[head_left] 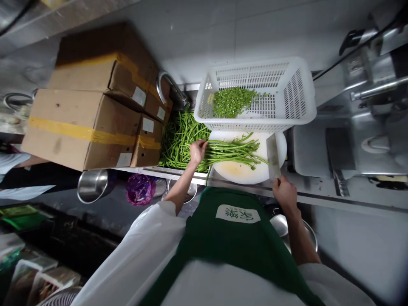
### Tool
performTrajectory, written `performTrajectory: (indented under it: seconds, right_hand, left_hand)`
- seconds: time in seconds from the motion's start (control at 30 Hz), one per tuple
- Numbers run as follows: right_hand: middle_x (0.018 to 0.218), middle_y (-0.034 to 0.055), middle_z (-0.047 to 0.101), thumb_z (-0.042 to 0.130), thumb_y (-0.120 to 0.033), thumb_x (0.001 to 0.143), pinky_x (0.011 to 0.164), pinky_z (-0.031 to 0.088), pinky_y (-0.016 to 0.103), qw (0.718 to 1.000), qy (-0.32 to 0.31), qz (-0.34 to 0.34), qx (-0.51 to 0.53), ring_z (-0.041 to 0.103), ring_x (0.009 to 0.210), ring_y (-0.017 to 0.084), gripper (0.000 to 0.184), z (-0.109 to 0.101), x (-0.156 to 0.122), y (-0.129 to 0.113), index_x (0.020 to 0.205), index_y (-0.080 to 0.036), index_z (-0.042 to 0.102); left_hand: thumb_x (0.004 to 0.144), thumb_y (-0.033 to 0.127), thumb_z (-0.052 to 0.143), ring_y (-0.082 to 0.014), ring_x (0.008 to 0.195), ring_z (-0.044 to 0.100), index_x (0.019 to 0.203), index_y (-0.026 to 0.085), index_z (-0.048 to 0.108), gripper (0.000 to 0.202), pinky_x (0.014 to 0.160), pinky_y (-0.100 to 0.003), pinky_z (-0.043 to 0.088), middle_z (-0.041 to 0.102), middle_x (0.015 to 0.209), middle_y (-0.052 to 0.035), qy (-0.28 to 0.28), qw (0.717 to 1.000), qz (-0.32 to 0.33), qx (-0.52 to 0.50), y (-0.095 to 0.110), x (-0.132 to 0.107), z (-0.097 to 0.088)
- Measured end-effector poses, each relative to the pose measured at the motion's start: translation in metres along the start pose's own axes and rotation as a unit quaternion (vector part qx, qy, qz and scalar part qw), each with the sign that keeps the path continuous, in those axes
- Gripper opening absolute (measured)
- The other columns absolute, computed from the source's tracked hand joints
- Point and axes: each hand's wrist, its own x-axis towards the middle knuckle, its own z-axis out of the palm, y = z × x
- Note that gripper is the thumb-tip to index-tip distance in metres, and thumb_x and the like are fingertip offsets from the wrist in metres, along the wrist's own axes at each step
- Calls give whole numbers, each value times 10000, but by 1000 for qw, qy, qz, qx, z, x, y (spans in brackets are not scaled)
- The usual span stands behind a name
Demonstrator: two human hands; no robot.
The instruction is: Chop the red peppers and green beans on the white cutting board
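Note:
A bundle of long, thin green vegetable stalks [234, 151] lies across a round white cutting board [242, 174]. My left hand [198, 152] is closed on the bundle's left end, with the fingertips pinched together. At the board's right side, my right hand [284, 192] grips the handle of a cleaver [273, 157]. Its broad blade lies over the board, close to the right tips of the stalks. Left of the board, a sink [168, 171] is heaped with more loose green stalks [181, 138].
Behind the board stands a white perforated basket [296, 112] holding chopped green pieces [234, 102]. Cardboard boxes [66, 119] are stacked at the left, near a curved faucet [162, 78]. Another cleaver [339, 146] lies at the right. Below the counter are a metal pot [92, 185] and a purple-lined bin [140, 189].

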Motion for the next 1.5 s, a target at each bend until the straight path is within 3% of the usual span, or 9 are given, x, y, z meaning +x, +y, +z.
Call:
performTrajectory:
  seconds: [0.2, 0.4, 0.53, 0.67, 0.9, 1.13, 1.37, 1.43, 1.5]
  right_hand:
    - [767, 119, 652, 420, -293, 1004, 620, 278, 297, 1000, -2, 3, -2, 570, 688, 219, 315, -2, 1, -3, 1089, -102, 656]
    - [775, 131, 658, 399, -285, 1005, 615, 275, 305, 1000, 6, -7, -16, 573, 689, 226, 333, 0, 2, -2, 1083, -88, 656]
    - [768, 126, 654, 412, -288, 998, 606, 256, 312, 1000, 10, -11, -15, 569, 688, 225, 322, 1, 1, -1, 1075, -92, 656]
    - [753, 119, 642, 416, -281, 997, 602, 246, 309, 1000, 11, -14, -9, 547, 667, 214, 318, 1, 2, -1, 1073, -89, 658]
    - [756, 114, 644, 426, -278, 1000, 613, 244, 301, 1000, 10, -12, -9, 529, 656, 197, 306, 1, 4, -1, 1065, -88, 657]
    - [775, 119, 655, 419, -295, 1000, 618, 263, 309, 1000, 0, -1, 1, 554, 682, 214, 318, 1, 4, -1, 1082, -97, 655]
    - [776, 122, 655, 410, -288, 1001, 628, 290, 302, 1000, -8, -2, 5, 565, 687, 218, 328, -3, 2, -5, 1092, -89, 654]
    - [780, 123, 658, 408, -284, 1002, 629, 291, 303, 1000, -8, -2, 2, 567, 692, 219, 326, -3, 2, -5, 1095, -88, 651]
    - [778, 123, 659, 409, -281, 1003, 626, 285, 304, 1000, -9, -5, 1, 568, 696, 221, 319, -3, 2, -4, 1090, -89, 649]
  left_hand:
    - [902, 374, 622, -165, 719, 706, 949, 152, 639, 228, 646, -272, 571, 727, 843, -61, 48, 981, -103, -154, -2, -9, 16]
    - [998, 432, 486, -94, 688, 682, 1064, 216, 423, 234, 678, -234, 558, 688, 870, -7, -16, 926, -187, -327, 15, -12, 16]
    - [958, 369, 541, -87, 586, 603, 1001, 200, 487, 182, 680, -247, 545, 597, 718, 45, -75, 953, -170, -241, 13, -18, 4]
    - [811, 130, 623, -148, 743, 624, 926, 149, 655, 121, 789, -283, 523, 662, 818, -37, -133, 990, -30, 27, 13, -18, -4]
    - [848, 92, 509, -225, 826, 641, 875, 111, 700, 193, 813, -335, 491, 669, 991, -164, -205, 933, 67, 288, 25, -9, 2]
    - [872, 88, 501, -200, 742, 611, 948, 125, 664, 183, 756, -301, 455, 682, 854, -117, -201, 950, 43, 235, 16, -6, 5]
    - [978, 310, 473, -111, 546, 473, 1020, 162, 652, 236, 614, -219, 384, 536, 613, 31, 0, 999, 21, 34, 39, -5, 16]
    - [957, 319, 516, -121, 589, 511, 1036, 156, 674, 241, 658, -222, 412, 563, 635, 19, -28, 998, 43, 40, 54, 4, 28]
    - [891, 297, 616, -159, 673, 580, 1020, 134, 708, 227, 738, -254, 456, 627, 691, -23, -147, 983, 62, 91, 65, 17, 42]
